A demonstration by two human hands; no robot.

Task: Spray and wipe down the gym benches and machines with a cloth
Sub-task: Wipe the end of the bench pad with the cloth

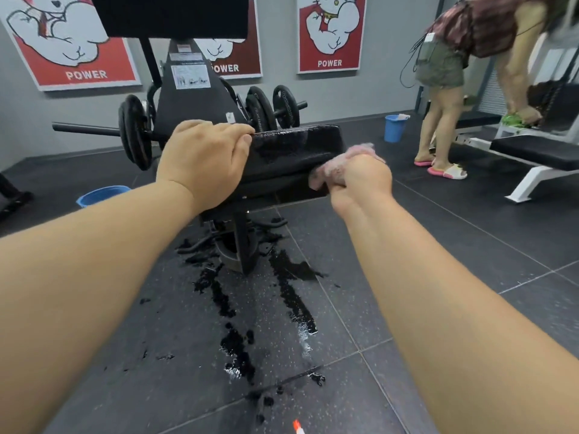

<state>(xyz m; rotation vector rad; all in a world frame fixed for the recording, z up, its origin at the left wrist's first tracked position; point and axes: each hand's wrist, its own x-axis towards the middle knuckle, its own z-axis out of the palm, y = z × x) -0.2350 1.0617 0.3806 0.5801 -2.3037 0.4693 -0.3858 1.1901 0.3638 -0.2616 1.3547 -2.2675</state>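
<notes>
My left hand [203,158] is curled over the left end of the black seat pad [294,148], and my right hand [363,180] is bunched tight round a pink cloth [344,161] pressed to the pad's near right corner, with open floor [438,245] to the right of it. I count three posters [329,32] on the wall, one blue basin [100,195] low on my left and one blue bucket [394,128] farther off. Weight plates [134,130] crowd just behind the pad, wet streaks [288,296] run out beneath it, and another person [445,73] stands well apart by a white-framed bench [532,151].
</notes>
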